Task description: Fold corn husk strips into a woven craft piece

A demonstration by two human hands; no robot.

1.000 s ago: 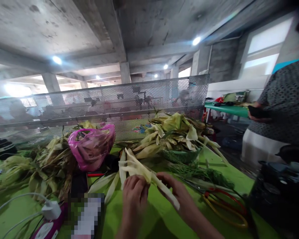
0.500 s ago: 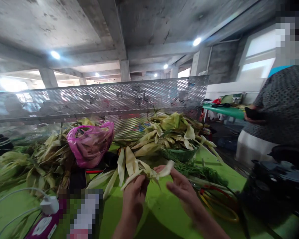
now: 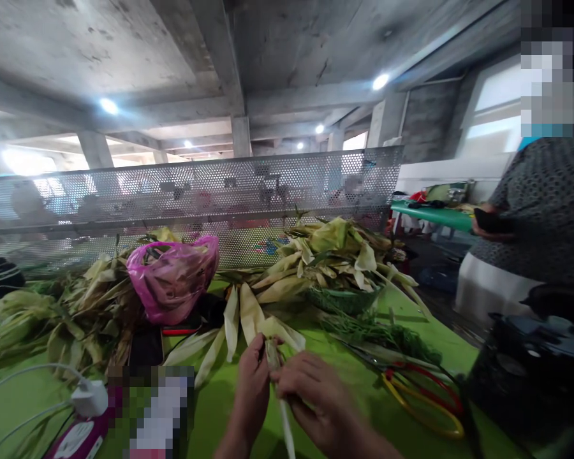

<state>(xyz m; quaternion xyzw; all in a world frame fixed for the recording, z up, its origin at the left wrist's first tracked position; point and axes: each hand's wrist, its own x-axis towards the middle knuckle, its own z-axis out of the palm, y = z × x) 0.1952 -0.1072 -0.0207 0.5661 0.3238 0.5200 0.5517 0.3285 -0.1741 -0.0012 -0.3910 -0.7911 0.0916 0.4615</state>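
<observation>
Left hand (image 3: pixel 252 376) pinching a pale corn husk (image 3: pixel 273 357), right hand (image 3: pixel 313 389) pinching it too, long strip (image 3: pixel 287 428) hanging down, green table (image 3: pixel 208 424) underneath, pink bag (image 3: pixel 172 280) farther back.

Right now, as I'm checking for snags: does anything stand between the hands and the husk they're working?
Nothing visible does. The left hand and right hand both grip the husk directly. The pink bag stands off to the left, and the green basket beyond, to the right.
</observation>
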